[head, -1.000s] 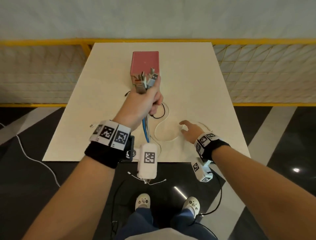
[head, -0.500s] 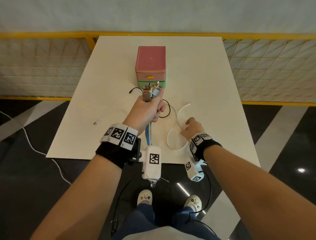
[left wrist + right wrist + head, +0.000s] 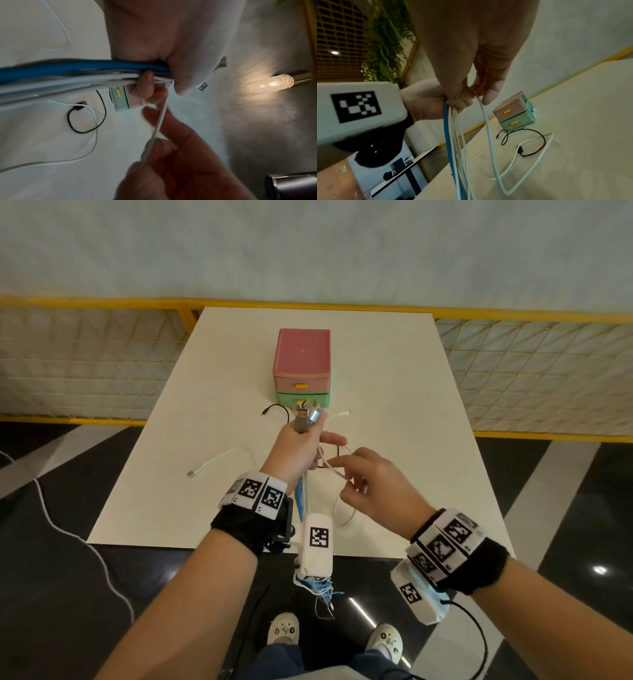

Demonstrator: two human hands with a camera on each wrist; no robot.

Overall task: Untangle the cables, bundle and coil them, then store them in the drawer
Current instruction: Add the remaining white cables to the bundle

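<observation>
at frame centre in the head view, the left hand [image 3: 297,447] grips a cable bundle [image 3: 304,494], plugs up, below the closed drawer unit [image 3: 302,368]. the right hand [image 3: 373,487] pinches a white cable [image 3: 337,470]. only the right wrist view shows the white cable [image 3: 489,136] trailing down to the table [image 3: 583,135] beside a black cable [image 3: 534,143].

White table [image 3: 394,412] at centre. Yellow railing [image 3: 513,314] with mesh panels runs behind it, 9 to 3 o'clock. Dark glossy floor [image 3: 61,594] below; a thin white cord [image 3: 102,559] trails across it at 8 o'clock. Lit glass lamp [image 3: 274,83] at 3 o'clock in left wrist view. Hanging green plants [image 3: 385,44] at 10 o'clock in right wrist view.
</observation>
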